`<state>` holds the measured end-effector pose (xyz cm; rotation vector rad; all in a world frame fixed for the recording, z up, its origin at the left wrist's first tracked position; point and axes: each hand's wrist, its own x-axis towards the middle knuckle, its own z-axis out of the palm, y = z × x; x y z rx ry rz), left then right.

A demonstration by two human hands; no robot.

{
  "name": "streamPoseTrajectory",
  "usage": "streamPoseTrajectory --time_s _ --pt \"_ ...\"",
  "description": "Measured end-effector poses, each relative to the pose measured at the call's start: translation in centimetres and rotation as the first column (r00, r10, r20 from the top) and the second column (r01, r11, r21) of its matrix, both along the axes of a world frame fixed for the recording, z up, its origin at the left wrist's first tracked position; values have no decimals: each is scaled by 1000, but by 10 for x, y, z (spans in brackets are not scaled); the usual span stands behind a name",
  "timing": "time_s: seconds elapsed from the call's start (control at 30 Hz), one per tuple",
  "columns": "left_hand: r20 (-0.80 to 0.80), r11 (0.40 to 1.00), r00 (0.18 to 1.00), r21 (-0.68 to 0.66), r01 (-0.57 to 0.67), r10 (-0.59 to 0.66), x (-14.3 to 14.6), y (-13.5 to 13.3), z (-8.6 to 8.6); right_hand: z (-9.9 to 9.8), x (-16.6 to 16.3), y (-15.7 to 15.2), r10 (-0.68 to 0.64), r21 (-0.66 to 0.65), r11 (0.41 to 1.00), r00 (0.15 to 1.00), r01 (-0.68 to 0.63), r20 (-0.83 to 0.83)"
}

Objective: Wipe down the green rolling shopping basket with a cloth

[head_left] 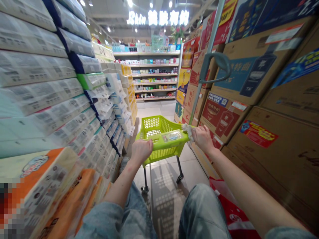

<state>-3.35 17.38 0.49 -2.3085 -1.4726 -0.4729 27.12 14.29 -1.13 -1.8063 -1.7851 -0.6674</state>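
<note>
A lime-green shopping cart (171,151) with a latticed basket stands in front of me on dark legs and small wheels. My left hand (142,150) is closed around the left end of its handle bar. At the right corner of the cart, my right hand (202,137) is closed on a crumpled white cloth (188,132), perhaps a wipe, which touches the green rim. A label panel (172,135) is set into the handle between the hands. Behind the right hand rises a pale pole with a grey loop handle (205,68); I cannot tell where its lower end rests.
Wrapped paper packs (45,66) are stacked high along the left, with orange packs (72,196) close by. Cardboard cartons (234,73) line the right side. A red bag (231,212) lies near my right knee. Shelves of small goods (157,74) stand across the aisle's far end.
</note>
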Motion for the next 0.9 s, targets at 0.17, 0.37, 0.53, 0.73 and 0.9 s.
streamPoseTrajectory --time_s 0.17,0.37,0.53,0.73,0.9 --pt "19 999 999 29 -27 26 12 -4 -3 -3 -11 -2 29 52 998 996 -25 -82" --pt "61 999 998 11 -34 34 23 -9 -4 -25 -73 -16 203 272 954 942 -129 -265" --pt "79 999 997 -31 28 -25 26 -11 -1 -28 -133 -17 292 257 935 940 -243 -174" --pt "75 997 995 -38 64 -61 24 -10 0 -9 -148 -8 389 182 912 917 -368 -94" --pt "104 997 993 -54 61 -55 25 -12 -1 15 -132 1 320 18 947 943 -320 -86"
